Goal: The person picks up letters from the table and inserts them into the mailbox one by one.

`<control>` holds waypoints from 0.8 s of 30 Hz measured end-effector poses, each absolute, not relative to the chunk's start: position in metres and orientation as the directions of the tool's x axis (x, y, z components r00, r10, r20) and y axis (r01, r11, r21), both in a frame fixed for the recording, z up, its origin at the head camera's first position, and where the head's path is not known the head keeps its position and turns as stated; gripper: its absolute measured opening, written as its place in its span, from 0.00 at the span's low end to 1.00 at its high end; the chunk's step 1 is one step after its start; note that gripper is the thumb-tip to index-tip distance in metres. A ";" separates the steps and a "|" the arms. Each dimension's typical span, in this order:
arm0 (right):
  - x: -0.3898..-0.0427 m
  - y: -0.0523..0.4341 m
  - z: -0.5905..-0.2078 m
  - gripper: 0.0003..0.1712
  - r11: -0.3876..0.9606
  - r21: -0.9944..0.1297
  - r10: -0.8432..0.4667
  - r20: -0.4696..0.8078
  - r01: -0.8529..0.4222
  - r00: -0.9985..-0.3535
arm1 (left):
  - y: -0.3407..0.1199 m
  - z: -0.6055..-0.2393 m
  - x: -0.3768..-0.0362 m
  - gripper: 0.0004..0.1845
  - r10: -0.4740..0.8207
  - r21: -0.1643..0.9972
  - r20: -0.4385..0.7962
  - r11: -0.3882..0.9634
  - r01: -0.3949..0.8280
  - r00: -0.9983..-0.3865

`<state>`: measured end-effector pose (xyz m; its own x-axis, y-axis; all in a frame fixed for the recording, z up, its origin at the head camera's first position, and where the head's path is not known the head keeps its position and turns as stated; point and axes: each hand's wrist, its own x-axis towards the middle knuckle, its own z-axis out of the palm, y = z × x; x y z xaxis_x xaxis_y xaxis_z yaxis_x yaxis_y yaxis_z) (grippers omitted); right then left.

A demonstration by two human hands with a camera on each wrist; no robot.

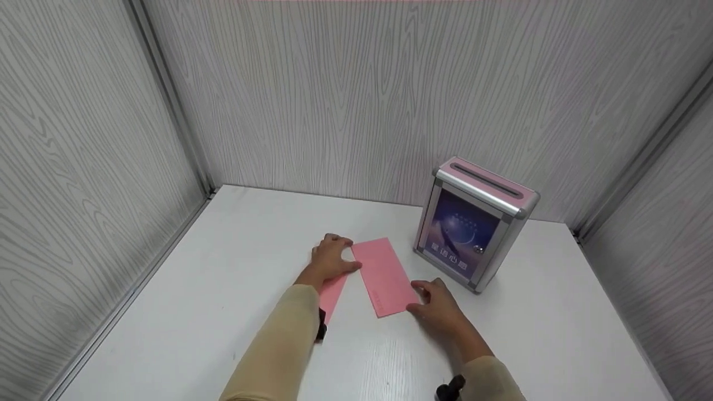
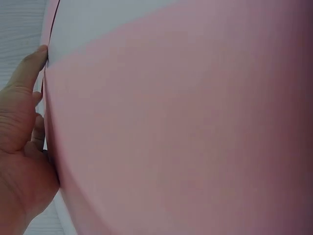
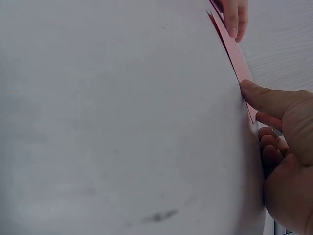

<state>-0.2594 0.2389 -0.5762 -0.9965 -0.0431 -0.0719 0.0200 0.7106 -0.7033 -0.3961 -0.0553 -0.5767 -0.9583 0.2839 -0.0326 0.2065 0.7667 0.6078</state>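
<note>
A pink envelope (image 1: 384,275) lies slanted on the white table, with faint print near its lower end. My left hand (image 1: 332,259) touches its upper left side, the index finger at the corner and the thumb lower on the edge, with a gap between them. At the lower right corner, my right hand (image 1: 437,306) holds the envelope between thumb and index finger; the right wrist view shows that thumb (image 3: 254,93) at its edge. Beneath the left hand and wrist lies another pink envelope (image 1: 332,295), partly hidden; pink paper (image 2: 161,122) fills most of the left wrist view.
To the right stands a silver-framed box (image 1: 465,228) with a dark blue picture front, a small lock and a slot (image 1: 487,180) in its pink top. Grey wood-grain panels (image 1: 356,100) enclose the white table (image 1: 223,267) at the back and sides.
</note>
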 end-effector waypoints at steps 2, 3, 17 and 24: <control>-0.259 0.239 -0.577 0.34 0.707 -0.706 -0.037 -0.080 0.031 -0.996 | -0.055 -0.577 -0.397 0.38 0.284 0.614 -0.034 0.762 0.204 -0.958; -0.259 0.239 -0.577 0.33 0.704 -0.709 -0.038 -0.081 0.030 -0.996 | -0.055 -0.577 -0.397 0.38 0.282 0.617 -0.037 0.761 0.200 -0.959; -0.259 0.239 -0.579 0.33 0.713 -0.700 -0.034 -0.085 0.035 -0.996 | -0.055 -0.576 -0.397 0.35 0.261 0.650 -0.057 0.742 0.162 -0.964; -0.257 0.237 -0.579 0.32 0.708 -0.706 -0.034 -0.069 0.024 -0.997 | -0.058 -0.579 -0.397 0.31 0.301 0.648 -0.020 0.730 0.217 -0.953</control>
<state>-0.2569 0.2371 -0.5791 -0.9970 -0.0344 -0.0690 0.0245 0.7081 -0.7057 -0.3966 -0.0581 -0.5788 -0.9533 0.3013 -0.0204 0.2169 0.7302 0.6479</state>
